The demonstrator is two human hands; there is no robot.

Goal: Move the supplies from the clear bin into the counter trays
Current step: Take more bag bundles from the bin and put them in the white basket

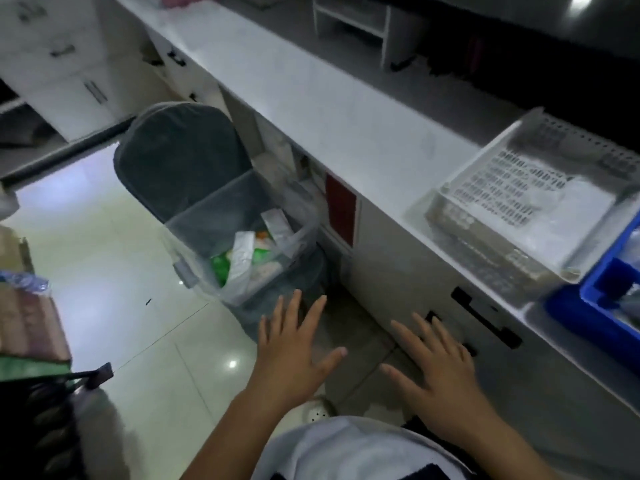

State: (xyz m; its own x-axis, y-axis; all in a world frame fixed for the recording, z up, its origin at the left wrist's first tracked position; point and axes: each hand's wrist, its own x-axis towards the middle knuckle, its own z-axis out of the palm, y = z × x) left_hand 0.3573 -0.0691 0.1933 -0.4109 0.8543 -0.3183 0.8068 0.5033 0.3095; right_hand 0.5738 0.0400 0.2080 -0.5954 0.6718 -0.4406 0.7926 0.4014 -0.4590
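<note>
The clear bin (242, 233) sits on the floor against the front of the counter (311, 109), down to your left, its dark lid (180, 147) tipped up behind it and a loose heap of supplies (249, 254) inside: white and green packets, some in a plastic bag. Your left hand (294, 355) hovers just short of the bin's near corner, fingers spread and flat, holding nothing; your right hand (440, 365) is spread the same way in front of the cabinet drawer (485, 317), also empty and well apart from the bin. You look to be at the reach, with no item yet picked for this trip. The next move calls for lowering into the open bin, closing on one packet or the bag, then lifting it clear of the rim and swinging right and up to the counter. There, the white perforated tray (519, 188) already holds a clear wrapped item, and the blue tray (595, 299) sits just beside it at the frame's edge; its contents are hard to make out. The countertop is pale, smooth and mostly bare to the left of the trays. The floor (104, 254) is glossy tile that glares under the lights, and the room is dim, so the packets are hard to tell apart.
</note>
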